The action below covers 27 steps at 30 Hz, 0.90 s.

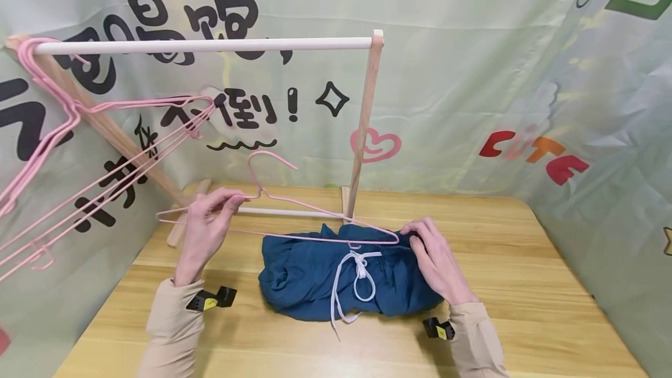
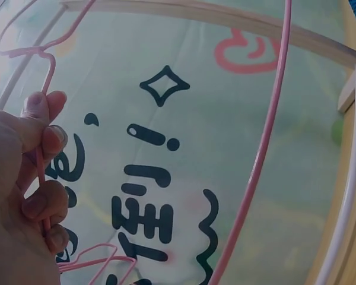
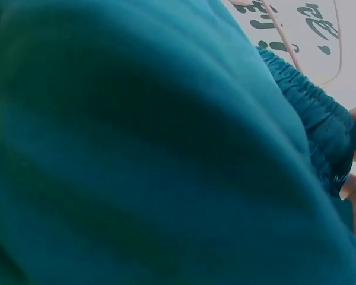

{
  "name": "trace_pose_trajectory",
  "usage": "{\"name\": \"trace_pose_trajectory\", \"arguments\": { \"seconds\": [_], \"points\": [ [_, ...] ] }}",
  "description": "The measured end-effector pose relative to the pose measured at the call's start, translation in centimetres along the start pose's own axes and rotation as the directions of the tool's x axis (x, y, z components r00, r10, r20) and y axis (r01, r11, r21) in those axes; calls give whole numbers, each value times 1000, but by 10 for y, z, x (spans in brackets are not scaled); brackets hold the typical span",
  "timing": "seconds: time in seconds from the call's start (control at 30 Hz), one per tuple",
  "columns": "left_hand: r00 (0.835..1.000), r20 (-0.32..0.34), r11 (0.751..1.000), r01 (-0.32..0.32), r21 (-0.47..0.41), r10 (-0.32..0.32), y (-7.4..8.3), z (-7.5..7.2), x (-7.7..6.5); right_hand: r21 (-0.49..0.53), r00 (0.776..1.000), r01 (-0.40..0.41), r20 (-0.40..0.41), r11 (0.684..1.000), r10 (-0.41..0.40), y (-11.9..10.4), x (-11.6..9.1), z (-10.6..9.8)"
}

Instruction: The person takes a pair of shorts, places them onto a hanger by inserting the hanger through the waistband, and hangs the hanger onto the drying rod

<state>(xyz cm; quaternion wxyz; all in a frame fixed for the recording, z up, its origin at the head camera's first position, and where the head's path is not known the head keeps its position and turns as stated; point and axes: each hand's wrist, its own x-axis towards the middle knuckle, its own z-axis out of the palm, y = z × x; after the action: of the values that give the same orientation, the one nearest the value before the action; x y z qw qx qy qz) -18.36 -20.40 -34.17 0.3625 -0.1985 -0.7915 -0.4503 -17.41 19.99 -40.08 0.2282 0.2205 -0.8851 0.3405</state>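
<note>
In the head view my left hand (image 1: 206, 229) pinches a pink wire hanger (image 1: 310, 240) by its shoulder, close to the neck. The hook points up, and the hanger's right end reaches the waistband of dark blue drawstring bottoms (image 1: 299, 279). Those lie bunched on the table, with a white drawstring (image 1: 360, 260) tied in front. My right hand (image 1: 438, 264) grips the waistband at its right side. The left wrist view shows thumb and fingers closed round the hanger wire (image 2: 262, 151). Blue cloth (image 3: 166, 148) fills most of the right wrist view, hiding most of that hand.
A wooden rack with a white top rod (image 1: 210, 46) stands at the back left, its right post (image 1: 364, 121) behind the cloth. Several pink hangers (image 1: 70, 109) hang at the rod's left end. A printed curtain (image 1: 446, 74) surrounds the wooden table (image 1: 504, 273).
</note>
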Motion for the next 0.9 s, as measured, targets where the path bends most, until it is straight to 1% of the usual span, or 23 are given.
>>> {"name": "trace_pose_trajectory", "arguments": {
  "seconds": [0.17,0.23,0.3,0.47,0.6,0.8,0.9],
  "points": [
    [999,-13,999,-42,-33,42,17,2,5,46,999,26,22,999,-27,0,0,-1],
    [998,-16,997,-69,-39,69,23,2,7,58,999,38,24,998,-40,0,0,-1],
    [996,-16,995,-88,-46,88,26,3,9,68,998,53,23,996,-55,0,0,-1],
    [991,-17,987,-136,-80,135,24,8,12,95,996,89,22,992,-91,0,0,-2],
    [985,-28,981,-173,-87,171,21,11,13,109,995,98,25,989,-101,1,0,-2],
    [981,-38,979,-190,-77,188,22,13,16,114,994,109,15,987,-111,0,0,-1],
    [979,-39,977,-201,-68,199,15,18,16,111,994,107,16,988,-110,0,1,-1]
  ]
}}
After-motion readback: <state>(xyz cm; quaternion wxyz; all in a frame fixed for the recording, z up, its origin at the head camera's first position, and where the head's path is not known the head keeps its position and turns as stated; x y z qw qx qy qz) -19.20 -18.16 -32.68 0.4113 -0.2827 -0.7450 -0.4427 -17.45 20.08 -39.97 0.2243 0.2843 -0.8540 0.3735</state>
